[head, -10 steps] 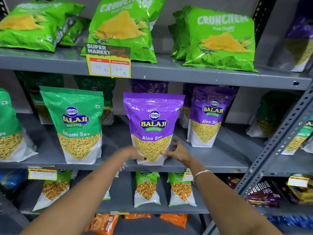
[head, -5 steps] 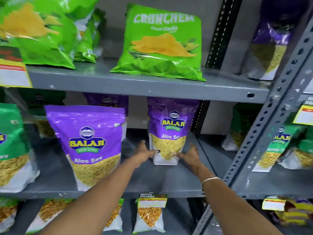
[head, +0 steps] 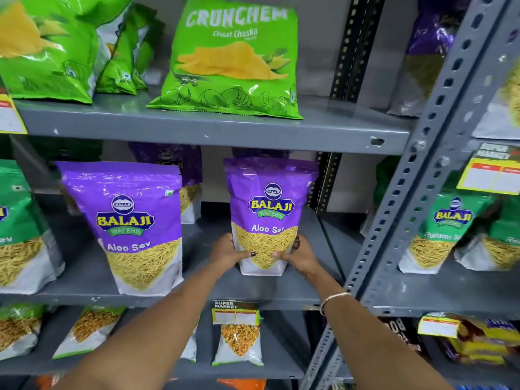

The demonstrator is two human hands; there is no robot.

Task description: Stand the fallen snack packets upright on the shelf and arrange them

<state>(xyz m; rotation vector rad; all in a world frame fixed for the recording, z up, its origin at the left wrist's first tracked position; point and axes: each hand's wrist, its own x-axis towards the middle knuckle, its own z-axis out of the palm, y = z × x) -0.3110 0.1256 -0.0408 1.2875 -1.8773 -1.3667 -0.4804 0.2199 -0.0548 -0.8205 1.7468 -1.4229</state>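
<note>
A purple Aloo Sev packet (head: pixel 268 209) stands upright on the grey middle shelf (head: pixel 281 294), towards its right end. My left hand (head: pixel 228 251) grips its lower left side and my right hand (head: pixel 298 254) grips its lower right side, thumbs on the front. A second purple Aloo Sev packet (head: pixel 132 226) stands upright to the left, near the shelf's front edge. Two more purple packets (head: pixel 180 170) stand behind, partly hidden.
Green Crunchem chip bags (head: pixel 233 60) lean on the upper shelf. A green sev packet (head: pixel 19 226) stands at the far left. The slotted grey upright (head: pixel 416 187) rises just right of my hands, with green Ratlami Sev packets (head: pixel 441 232) beyond. Small packets (head: pixel 239 342) fill the lower shelf.
Both hands left the first purple packet, moved right to the second one and closed around its lower sides. The view has panned right and come closer.
</note>
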